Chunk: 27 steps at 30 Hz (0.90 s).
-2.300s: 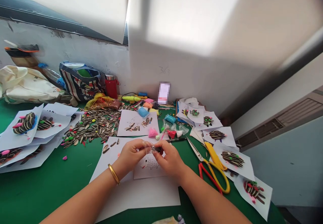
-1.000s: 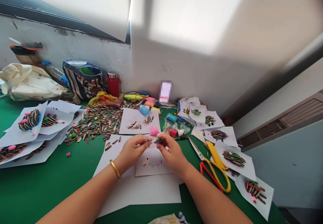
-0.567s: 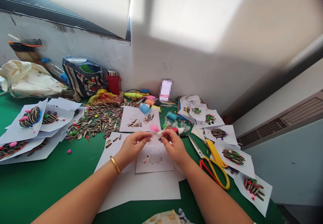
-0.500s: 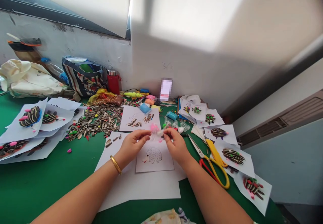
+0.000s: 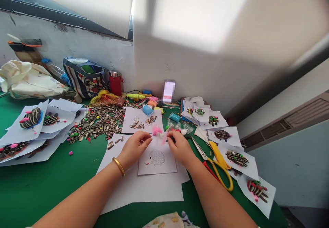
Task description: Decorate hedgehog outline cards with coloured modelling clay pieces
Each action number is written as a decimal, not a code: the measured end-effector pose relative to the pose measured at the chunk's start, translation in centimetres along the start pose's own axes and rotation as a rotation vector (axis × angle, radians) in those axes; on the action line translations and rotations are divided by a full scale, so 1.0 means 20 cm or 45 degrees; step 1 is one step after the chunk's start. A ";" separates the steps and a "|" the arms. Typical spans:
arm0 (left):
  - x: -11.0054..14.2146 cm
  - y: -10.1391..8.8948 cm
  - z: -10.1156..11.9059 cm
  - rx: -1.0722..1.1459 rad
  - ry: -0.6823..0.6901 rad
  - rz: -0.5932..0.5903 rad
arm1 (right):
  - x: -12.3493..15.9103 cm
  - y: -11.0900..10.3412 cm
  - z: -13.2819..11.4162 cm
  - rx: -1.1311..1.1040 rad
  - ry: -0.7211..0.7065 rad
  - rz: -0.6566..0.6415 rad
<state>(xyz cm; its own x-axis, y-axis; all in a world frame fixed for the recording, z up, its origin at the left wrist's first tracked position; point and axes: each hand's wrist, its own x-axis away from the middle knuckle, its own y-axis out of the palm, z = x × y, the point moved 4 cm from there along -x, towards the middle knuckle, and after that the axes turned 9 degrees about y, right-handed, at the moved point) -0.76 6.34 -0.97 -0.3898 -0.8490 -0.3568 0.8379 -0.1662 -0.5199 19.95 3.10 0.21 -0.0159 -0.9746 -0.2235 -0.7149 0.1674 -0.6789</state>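
Between my two hands, a clear plastic wrapper (image 5: 161, 138) with soft pink stuff (image 5: 157, 130) stretches above the drawing; it is partly blurred. My left hand (image 5: 135, 148) has its thumb and fingers pinched at the wrapper's left side. My right hand (image 5: 180, 149) is pinched at its right side, with a small dark tip showing at the fingers that I cannot identify. Just below lies a paper with a hedgehog drawing (image 5: 156, 157), with a black eye and a small red mark at the snout. It rests on larger white sheets (image 5: 151, 190).
Sunflower seeds (image 5: 105, 120) are heaped at the left, beyond seed-covered pictures (image 5: 33, 118). Yellow-handled scissors (image 5: 216, 169) and a yellow cutter (image 5: 220, 155) lie right of my right hand, beside more seed pictures (image 5: 238, 157). Blue clay packets (image 5: 174, 117) and a red flask (image 5: 115, 84) stand behind.
My hands have drawn slightly apart, and the wrapper with the pink stuff shows more spread out between them. The drawing stays in place.
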 end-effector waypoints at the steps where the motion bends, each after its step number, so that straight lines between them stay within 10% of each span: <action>1: 0.00 0.01 -0.01 0.043 -0.030 -0.009 | 0.01 0.01 -0.01 -0.054 -0.027 -0.017; 8: 0.01 0.03 -0.04 0.283 -0.057 0.027 | 0.05 0.07 -0.07 -0.025 -0.094 -0.102; 17: 0.02 0.03 0.05 -0.397 0.197 -0.258 | -0.05 -0.13 0.09 0.746 0.215 0.080; 27: 0.03 0.06 0.03 -0.609 0.209 -0.336 | -0.07 -0.05 0.06 0.580 -0.023 0.168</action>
<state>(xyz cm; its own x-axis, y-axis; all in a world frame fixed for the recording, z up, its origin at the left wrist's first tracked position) 0.18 5.21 -1.28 -0.6489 -0.7139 -0.2631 0.4528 -0.0844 -0.8876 21.52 4.51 0.42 -0.0706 -0.9385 -0.3380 -0.3280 0.3418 -0.8807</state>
